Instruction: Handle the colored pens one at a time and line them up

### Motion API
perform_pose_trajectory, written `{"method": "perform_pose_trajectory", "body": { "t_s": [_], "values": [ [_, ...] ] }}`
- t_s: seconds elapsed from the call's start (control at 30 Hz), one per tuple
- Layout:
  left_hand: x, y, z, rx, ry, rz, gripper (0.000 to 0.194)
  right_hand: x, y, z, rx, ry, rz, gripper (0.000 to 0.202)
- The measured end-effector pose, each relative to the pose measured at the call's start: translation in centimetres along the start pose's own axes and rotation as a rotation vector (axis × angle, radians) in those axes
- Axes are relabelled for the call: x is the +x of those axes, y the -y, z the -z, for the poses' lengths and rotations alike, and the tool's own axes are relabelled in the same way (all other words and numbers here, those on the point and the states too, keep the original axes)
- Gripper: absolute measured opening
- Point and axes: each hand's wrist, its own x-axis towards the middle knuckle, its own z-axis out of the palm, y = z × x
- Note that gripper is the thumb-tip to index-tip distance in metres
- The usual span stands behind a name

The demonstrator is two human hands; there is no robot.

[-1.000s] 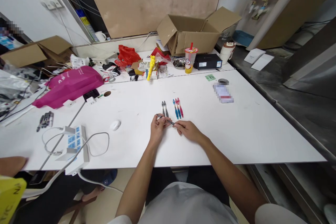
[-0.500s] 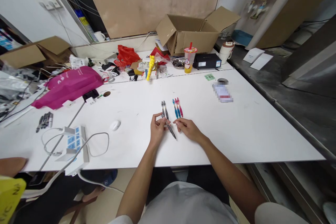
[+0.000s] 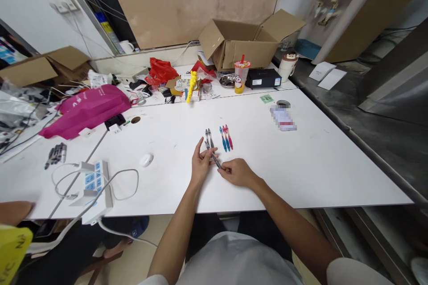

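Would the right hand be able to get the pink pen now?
Probably yes: the pink pen lies just beyond the right hand, with only white table between them. Its fingers seem to pinch one end of the dark pen, though, so they'd likely have to let go first.

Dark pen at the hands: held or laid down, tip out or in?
Dark pen is held: left hand grips its middle, right hand pinches its near end. Tip: cannot tell, too small here.
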Motion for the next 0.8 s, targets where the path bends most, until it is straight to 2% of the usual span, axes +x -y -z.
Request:
{"method": "perform_pose_trajectory", "body": {
  "t_s": [0.1,0.17,0.27,0.37,0.6,0.8],
  "values": [
    [0.3,0.5,0.0,-0.04,-0.044,-0.021,0.082,0.7,0.4,0.1,-0.104,-0.07,-0.106,0.044],
    [0.5,0.9,0.0,-0.037,-0.057,-0.04,0.071,1.5,0.8,0.5,-0.228,-0.082,-0.212,0.045],
    [0.5,1.0,0.0,0.015,-0.05,-0.06,0.051,3.1,1.6,1.5,-0.411,0.029,-0.317,0.044],
    [0.4,1.0,-0.1,0.064,-0.045,-0.076,0.039,4.6,2.2,2.2,-0.519,0.106,-0.373,0.045],
    [0.6,1.1,0.0,0.06,-0.047,-0.048,0.032,6.9,2.6,2.7,-0.572,0.147,-0.436,0.044],
    [0.7,1.1,0.0,0.041,-0.076,-0.051,0.028,8.0,3.4,2.4,-0.539,0.139,-0.375,0.041]
  ]
}}
